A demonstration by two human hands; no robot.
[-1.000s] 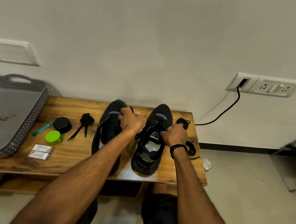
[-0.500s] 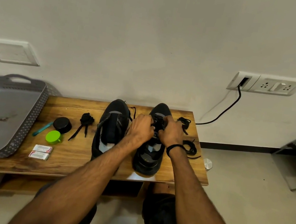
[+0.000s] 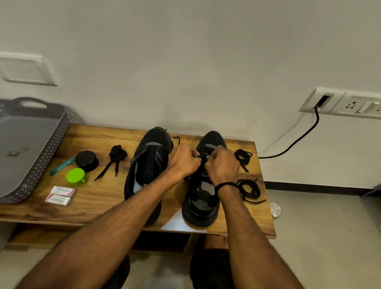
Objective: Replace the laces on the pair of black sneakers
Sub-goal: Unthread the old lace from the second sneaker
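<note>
sneakers: two black low-tops with grey panels, side by side on wooden table (image 3: 99, 207), toes to the wall. left-side sneaker (image 3: 149, 162) stands free; right-side sneaker (image 3: 202, 196) at its 3 o'clock, heel near the front edge. left hand (image 3: 183, 160) and right hand (image 3: 222, 167) meet over its eyelets, fingers curled, both pinching black lace (image 3: 204, 156). lace coil (image 3: 249, 190) and small lace bundle (image 3: 242, 156) at 3 o'clock, close to the table's right edge. flat lace bundle (image 3: 116, 155) at 9 o'clock, bare wood in front of it. grey perforated tray (image 3: 38, 170) far 9 o'clock - small brownish speck inside.
</note>
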